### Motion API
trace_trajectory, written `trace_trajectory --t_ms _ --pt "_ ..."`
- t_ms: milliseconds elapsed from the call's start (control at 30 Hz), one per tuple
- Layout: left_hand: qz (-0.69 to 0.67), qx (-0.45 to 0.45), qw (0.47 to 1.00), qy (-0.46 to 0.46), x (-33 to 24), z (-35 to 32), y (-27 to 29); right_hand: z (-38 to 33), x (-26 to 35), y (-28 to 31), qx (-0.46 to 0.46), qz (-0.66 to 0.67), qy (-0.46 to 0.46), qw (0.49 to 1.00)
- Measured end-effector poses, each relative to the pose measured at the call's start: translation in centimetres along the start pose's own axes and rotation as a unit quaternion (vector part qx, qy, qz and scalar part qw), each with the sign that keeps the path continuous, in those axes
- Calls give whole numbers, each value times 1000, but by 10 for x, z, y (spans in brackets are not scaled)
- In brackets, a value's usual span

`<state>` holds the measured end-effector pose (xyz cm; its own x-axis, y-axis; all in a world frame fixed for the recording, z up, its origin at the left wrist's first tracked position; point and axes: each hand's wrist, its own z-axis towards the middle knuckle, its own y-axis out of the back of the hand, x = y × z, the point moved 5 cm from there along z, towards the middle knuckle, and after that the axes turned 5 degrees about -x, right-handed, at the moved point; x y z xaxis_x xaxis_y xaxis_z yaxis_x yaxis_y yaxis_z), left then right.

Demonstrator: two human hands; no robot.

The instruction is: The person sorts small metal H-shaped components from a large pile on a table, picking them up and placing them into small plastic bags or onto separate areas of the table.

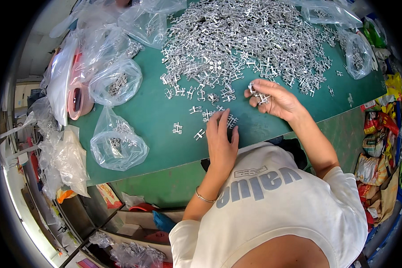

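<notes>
My right hand [276,99] is raised just above the table with its fingers curled. Between thumb and fingers it holds a few small silver metal castings [260,95]. My left hand [222,140] lies palm down near the table's front edge, fingers stretched out and slightly apart. Small H-shaped castings [232,121] sit right beside and partly beneath its fingertips; what lies under the palm is hidden. A few loose castings [177,128] are spread to the left of that hand. Beyond both hands rises a large heap of the same castings [245,40].
The green table [156,147] carries clear plastic bags of castings at left, one bag [119,145] near the front edge and another bag [116,82] behind it. A pink plastic container [79,102] stands at far left. More bags [358,56] lie at right. Shelving [129,223] is below.
</notes>
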<state>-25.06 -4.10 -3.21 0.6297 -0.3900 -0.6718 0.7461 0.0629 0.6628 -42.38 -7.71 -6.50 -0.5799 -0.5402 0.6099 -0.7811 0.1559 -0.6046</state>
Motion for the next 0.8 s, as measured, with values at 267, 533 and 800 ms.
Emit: trace_trajectory --t_ms 267,533,800 --pt "-600 110 704 365 6 16 -26 -28 -12 -38 112 -54 -90 988" --pt "-728 93 527 429 9 9 -39 -48 -8 -49 88 -321 50 941" --pt "-670 91 606 419 2 13 -32 -49 5 -44 -25 -315 175 932"
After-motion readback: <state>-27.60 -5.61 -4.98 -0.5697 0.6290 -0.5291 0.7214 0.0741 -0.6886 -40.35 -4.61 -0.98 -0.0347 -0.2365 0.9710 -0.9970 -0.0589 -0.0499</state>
